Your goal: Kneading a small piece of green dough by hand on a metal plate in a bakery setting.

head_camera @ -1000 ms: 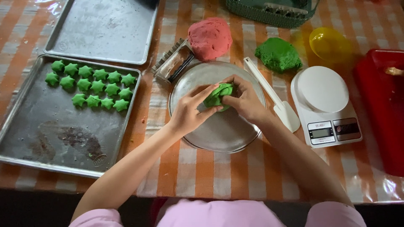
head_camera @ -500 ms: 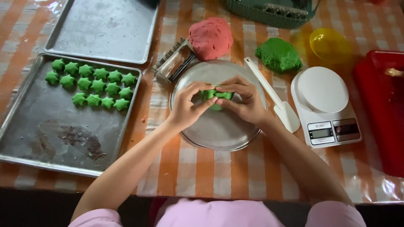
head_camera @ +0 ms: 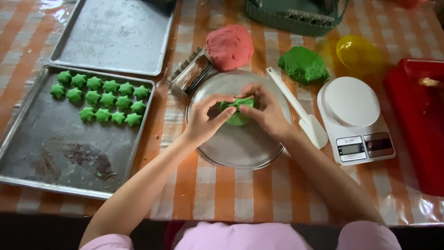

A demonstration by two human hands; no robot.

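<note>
counter [head_camera: 222, 194]: covered in an orange and white checked cloth under clear plastic, everything sits on it
dark tray [head_camera: 41, 162]: biggest thing here, along the left edge, pretty stained toward the near side
green stars [head_camera: 99, 97]: three rows of little dough stars in the far part of that tray
empty tray [head_camera: 115, 32]: second metal tray in the far left corner, bare
red tray [head_camera: 416, 129]: runs off the right edge, only part of it shows
round pan [head_camera: 240, 148]: shiny metal, dead centre of the counter, both hands work over it
scale [head_camera: 356, 120]: white kitchen scale just right of the pan, near the right edge
white spatula [head_camera: 296, 106]: lies slanted between pan and scale
red dough [head_camera: 230, 46]: big lump behind the pan toward the far edge
green dough lump [head_camera: 303, 65]: right of the red one
cutter [head_camera: 190, 71]: metal, touching the pan's far left rim
left hand [head_camera: 203, 121]: grip closed, fingertips pinching the green dough piece [head_camera: 238, 113] from the left
right hand [head_camera: 266, 111]: grip curled shut over the same piece from the right
green dough piece: held between both hands, just above the middle of the pan
</note>
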